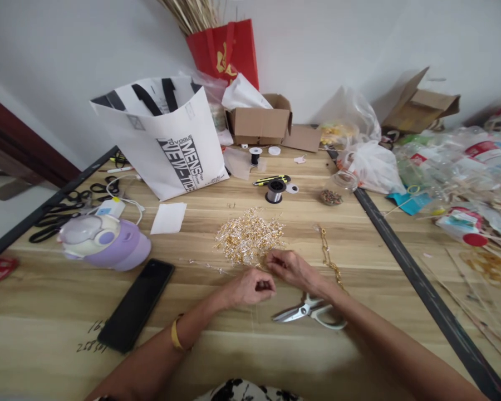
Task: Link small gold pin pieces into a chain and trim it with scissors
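Fine sorting seemed in hand: the right hand (290, 267) curled at the near edge of the gold pile (248, 236) on the table (225, 348), the left hand (251, 287) curled beside it (holding what, I couldn't tell); precise pinching seemed called for.

The head camera looks forward and down over the nearby table (237, 342).

A loose, low heap of tiny gold and silvery pieces (249, 236) on the wooden tabletop (234, 348)
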`<state>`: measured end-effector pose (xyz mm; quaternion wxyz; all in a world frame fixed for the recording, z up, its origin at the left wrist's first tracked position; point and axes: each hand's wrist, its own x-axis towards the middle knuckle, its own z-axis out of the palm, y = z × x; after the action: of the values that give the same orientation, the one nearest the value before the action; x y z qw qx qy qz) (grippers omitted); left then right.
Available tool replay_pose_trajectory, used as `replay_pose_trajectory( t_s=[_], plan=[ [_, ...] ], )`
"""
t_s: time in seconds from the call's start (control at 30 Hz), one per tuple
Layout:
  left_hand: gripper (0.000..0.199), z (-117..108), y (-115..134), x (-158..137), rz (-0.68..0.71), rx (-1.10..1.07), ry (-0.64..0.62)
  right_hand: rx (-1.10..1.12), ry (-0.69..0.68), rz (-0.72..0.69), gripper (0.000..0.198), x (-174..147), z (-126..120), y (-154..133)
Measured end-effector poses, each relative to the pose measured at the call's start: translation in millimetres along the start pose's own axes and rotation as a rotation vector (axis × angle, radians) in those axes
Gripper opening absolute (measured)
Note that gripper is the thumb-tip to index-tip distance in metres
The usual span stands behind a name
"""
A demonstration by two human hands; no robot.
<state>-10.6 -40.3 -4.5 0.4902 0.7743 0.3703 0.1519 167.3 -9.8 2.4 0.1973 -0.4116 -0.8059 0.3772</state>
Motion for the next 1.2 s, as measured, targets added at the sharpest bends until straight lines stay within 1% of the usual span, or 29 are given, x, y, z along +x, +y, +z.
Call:
replay_pose_trajectory(
  t_s=[0.13,0.2,0.37,0.47,0.53,0.6,0.73,0.83,0.9,0.97,1.0,1.1,1.13,1.17,1.2],
  plan=[
    [0.012,0.0,1.2,-1.2,0.006,0.017,0.022,-0.129,-0.019,-0.151,0.011,22.4,6.6,-6.3],
    [0.012,-0.8,2.3,-1.9,-0.008,0.01,0.017,-0.18,-0.042,-0.186,0.011,32.5,10.9,-7.6],
    [0.012,-3.9,3.1,-2.5,-0.019,-0.045,0.002,-0.363,-0.107,-0.185,0.011,46.6,17.6,-3.4],
    [0.012,-5.4,1.0,-1.9,-0.017,-0.077,0.003,-0.386,-0.096,-0.174,0.012,47.6,15.1,3.4],
    [0.012,-6.0,-1.3,-1.3,-0.015,-0.082,-0.001,-0.332,-0.062,-0.156,0.011,46.3,11.0,8.2],
    [0.012,-6.1,-3.5,-0.6,0.001,-0.057,0.004,-0.228,-0.014,-0.141,0.01,44.0,6.4,12.0],
    [0.013,-3.6,-4.6,-0.2,0.106,0.05,0.024,0.04,0.072,-0.073,0.008,38.8,0.1,14.7],
    [0.014,0.5,-0.6,-1.2,0.193,0.129,0.032,0.3,0.049,0.034,0.013,36.9,-1.0,14.4],
    [0.015,2.6,3.0,-1.6,0.221,0.134,0.036,0.453,0.016,0.089,0.018,36.8,-1.2,14.2],
    [0.015,2.3,4.9,-0.6,0.21,0.094,0.101,0.557,-0.001,0.116,0.023,37.1,-1.8,13.9],
    [0.014,0.9,4.8,0.6,0.188,0.067,0.17,0.589,-0.008,0.12,0.025,37.2,-2.1,13.6],
    [0.008,-6.9,-0.3,6.6,0.064,0.006,0.493,0.627,-0.046,0.117,0.029,36.9,-2.6,12.4],
    [0.01,-10.1,-3.1,8.8,0.013,0.0,0.604,0.631,-0.061,0.116,0.029,36.8,-2.4,12.0],
    [0.018,-13.1,-6.0,10.8,-0.03,-0.003,0.657,0.635,-0.073,0.116,0.03,36.6,-2.0,11.7],
    [0.025,-15.8,-8.9,12.4,-0.066,-0.007,0.683,0.643,-0.082,0.113,0.03,36.5,-1.5,11.5]
  ],
)
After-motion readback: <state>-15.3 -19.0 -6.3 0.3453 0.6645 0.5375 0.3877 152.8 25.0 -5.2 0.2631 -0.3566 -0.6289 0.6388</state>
